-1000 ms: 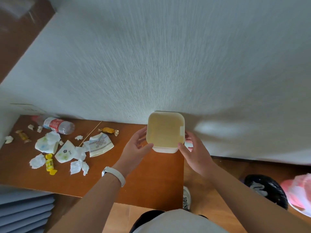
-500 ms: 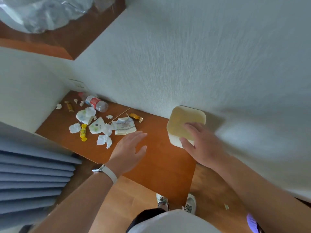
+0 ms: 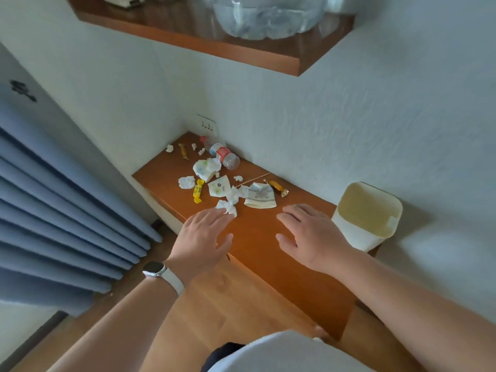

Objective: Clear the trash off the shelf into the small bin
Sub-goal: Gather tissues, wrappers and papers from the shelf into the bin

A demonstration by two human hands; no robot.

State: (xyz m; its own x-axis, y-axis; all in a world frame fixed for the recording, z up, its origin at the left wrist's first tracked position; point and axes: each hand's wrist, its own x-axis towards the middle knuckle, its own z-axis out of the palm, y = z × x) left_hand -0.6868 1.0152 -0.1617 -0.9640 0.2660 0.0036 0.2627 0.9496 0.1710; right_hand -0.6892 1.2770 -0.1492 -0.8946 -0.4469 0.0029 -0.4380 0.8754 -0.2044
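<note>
A small cream bin [image 3: 367, 216] stands open-topped at the right end of the brown wooden shelf [image 3: 257, 245], against the wall. Trash lies at the shelf's left part: crumpled tissues [image 3: 228, 206], a printed napkin [image 3: 260, 197], a folded flowered tissue [image 3: 218, 186], yellow candy wrappers [image 3: 197, 189], a gold wrapper [image 3: 276, 186], a thin stick [image 3: 252, 179] and a plastic bottle with a red label [image 3: 224, 155]. My left hand [image 3: 201, 237] hovers open, fingertips at the nearest tissue. My right hand [image 3: 308, 234] is open above the shelf, left of the bin.
A second wooden shelf [image 3: 214, 47] hangs overhead with a clear plastic bag [image 3: 268, 17] on it. Blue curtains [image 3: 59, 210] hang at the left. A wall socket [image 3: 206, 124] sits behind the bottle. Wood floor lies below.
Both hands have let go of the bin, which now stands at the shelf's right end. They have moved left toward the trash, and my view has swung left and upward.
</note>
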